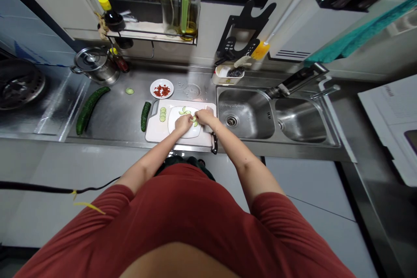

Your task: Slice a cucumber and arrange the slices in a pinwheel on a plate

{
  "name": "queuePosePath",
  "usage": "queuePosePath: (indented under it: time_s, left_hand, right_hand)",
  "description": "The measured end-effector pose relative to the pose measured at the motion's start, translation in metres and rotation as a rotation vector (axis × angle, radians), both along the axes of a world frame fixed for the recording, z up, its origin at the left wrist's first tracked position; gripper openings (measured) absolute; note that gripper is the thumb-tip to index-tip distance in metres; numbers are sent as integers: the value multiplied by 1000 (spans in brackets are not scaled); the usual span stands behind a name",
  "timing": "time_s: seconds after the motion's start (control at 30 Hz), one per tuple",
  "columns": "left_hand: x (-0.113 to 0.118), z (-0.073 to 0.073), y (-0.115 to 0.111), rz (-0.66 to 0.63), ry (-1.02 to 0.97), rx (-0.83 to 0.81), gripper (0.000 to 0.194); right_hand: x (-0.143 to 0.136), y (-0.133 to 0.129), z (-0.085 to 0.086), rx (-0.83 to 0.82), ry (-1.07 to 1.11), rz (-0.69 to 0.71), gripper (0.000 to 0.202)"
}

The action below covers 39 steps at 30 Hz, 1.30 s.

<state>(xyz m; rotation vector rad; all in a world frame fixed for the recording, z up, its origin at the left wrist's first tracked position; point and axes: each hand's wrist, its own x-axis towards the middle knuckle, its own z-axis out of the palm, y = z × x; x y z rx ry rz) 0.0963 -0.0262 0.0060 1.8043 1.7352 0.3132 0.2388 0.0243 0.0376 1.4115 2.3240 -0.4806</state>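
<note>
A white plate (176, 131) lies on the white cutting board (154, 130), with pale green cucumber slices (185, 111) placed in a curve on it. Over the plate, my left hand (184, 123) has its fingers pinched together at a thin cucumber slice (194, 119). From the right, my right hand (204, 116) closes its fingertips on the same small area, nearly touching the left. A short overlapping row of cucumber slices (162, 114) sits on the board to the left of the plate. The black-handled knife (214, 143) rests at the board's right edge, its blade partly hidden.
A cut cucumber (145, 116) lies left of the board, a whole one (89, 109) farther left. Behind stand a small plate of red chili pieces (162, 89) and a cucumber end (129, 91). A steel pot (97, 66) is back left; the double sink (246, 114) adjoins the board's right.
</note>
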Motion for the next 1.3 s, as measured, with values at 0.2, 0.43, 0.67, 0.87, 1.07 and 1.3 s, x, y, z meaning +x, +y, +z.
queuePosePath:
  time_s: [0.2,0.43,0.67,0.87,1.07,1.3]
  left_hand:
    - [-1,-1,-4,-44,67,50,25]
    - [-4,-5,-18,-198,99,171,32]
    - [-6,-8,-22,-263,153,186,40]
    - [-7,-10,-21,-313,199,171,41]
    - [-8,-14,-19,-360,224,212,41]
    - [-9,-15,-16,-365,259,231,37]
  right_hand:
    - [2,-3,-2,41,12,26,31]
    - [4,-7,-1,37,47,5,31]
    - [6,-8,-7,64,72,38,30]
    - [7,-9,-10,77,82,39,28]
    - [19,-16,-17,112,120,-100,27]
    - [23,-22,-21,124,155,-159,25]
